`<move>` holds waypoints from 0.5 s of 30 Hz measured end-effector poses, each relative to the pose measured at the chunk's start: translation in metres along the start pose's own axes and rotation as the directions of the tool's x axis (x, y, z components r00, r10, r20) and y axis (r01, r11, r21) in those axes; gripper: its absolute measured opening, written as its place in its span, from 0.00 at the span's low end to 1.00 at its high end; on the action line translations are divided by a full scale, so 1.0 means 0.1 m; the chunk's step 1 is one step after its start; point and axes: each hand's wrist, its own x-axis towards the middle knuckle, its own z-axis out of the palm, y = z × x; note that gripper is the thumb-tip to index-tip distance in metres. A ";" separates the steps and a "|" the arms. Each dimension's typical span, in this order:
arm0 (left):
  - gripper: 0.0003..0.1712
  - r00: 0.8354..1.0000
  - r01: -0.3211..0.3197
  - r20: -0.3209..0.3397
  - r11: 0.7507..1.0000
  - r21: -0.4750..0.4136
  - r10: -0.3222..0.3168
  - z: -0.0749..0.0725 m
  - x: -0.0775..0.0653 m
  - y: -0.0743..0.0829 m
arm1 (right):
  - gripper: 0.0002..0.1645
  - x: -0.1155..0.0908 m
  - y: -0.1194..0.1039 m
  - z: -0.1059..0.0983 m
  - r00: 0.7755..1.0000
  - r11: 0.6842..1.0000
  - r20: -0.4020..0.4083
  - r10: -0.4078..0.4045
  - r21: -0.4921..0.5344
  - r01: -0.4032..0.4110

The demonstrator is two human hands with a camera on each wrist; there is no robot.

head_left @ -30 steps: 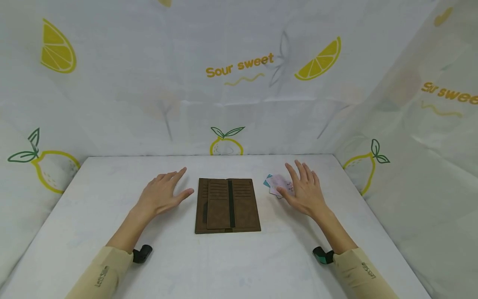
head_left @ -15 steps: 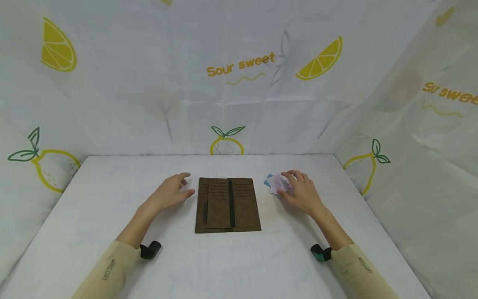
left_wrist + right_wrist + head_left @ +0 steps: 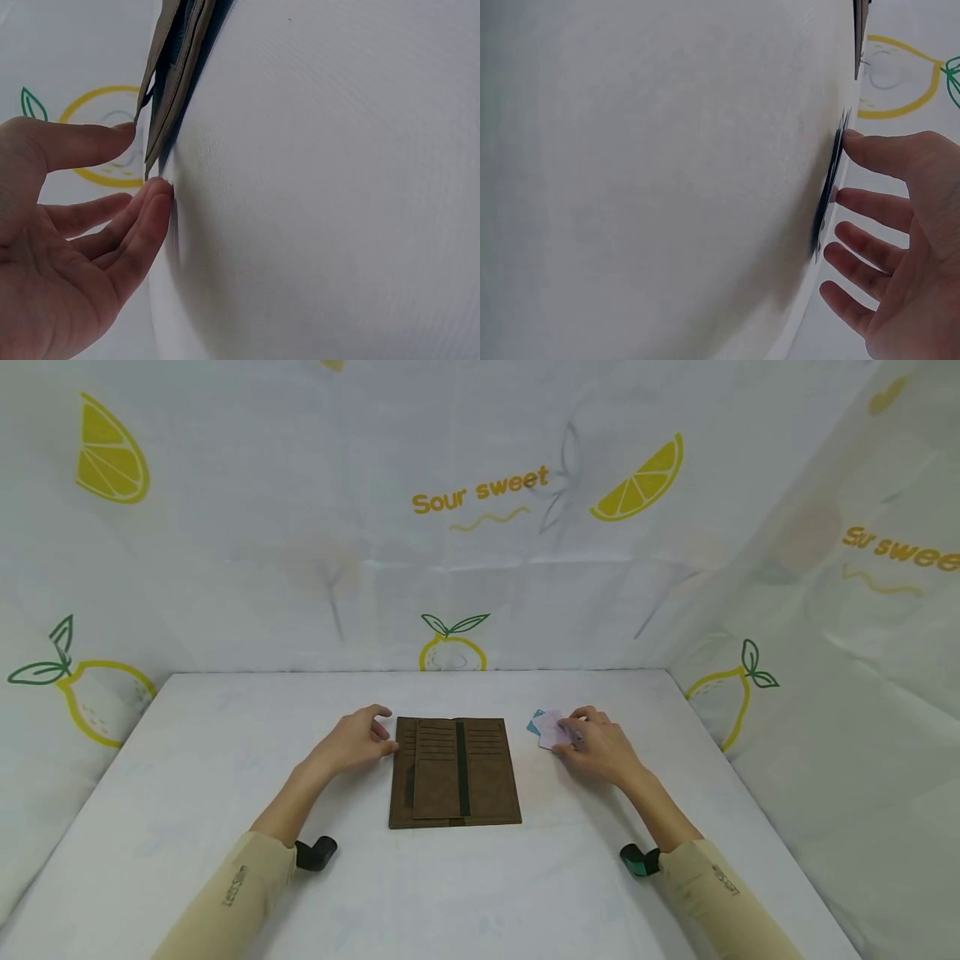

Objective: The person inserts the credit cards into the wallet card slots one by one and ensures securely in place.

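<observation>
The left forearm (image 3: 290, 797) and right forearm (image 3: 663, 810) emerge from light sleeves (image 3: 225, 906) and slant inward, the left hand (image 3: 352, 742) and right hand (image 3: 600, 749) well apart, backs up. The left thumb (image 3: 86, 144) reaches out nearly straight, a gap parting its tip from the left fingers (image 3: 141, 247), which bend gently and lie close together. The right thumb (image 3: 885, 154) is also extended, while the right fingers (image 3: 861, 271), slightly bent, are fanned with spaces between their tips.

White tabletop (image 3: 450, 893) | lemon-print cloth (image 3: 247, 585) behind | orange "Sour sweet" lettering (image 3: 482, 491) | yellow slice (image 3: 640, 483)
</observation>
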 end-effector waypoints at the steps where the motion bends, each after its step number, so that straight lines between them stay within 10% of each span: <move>1: 0.36 1.000 0.008 0.000 1.000 -0.012 -0.008 0.01 0.01 0.00 | 0.28 0.00 0.00 0.00 1.000 1.000 -0.001 -0.002 0.000 0.002; 15: 0.36 0.996 0.087 0.020 0.992 -0.094 -0.086 0.05 0.08 0.03 | 0.29 0.17 0.04 -0.09 0.988 0.994 0.148 0.035 0.092 -0.049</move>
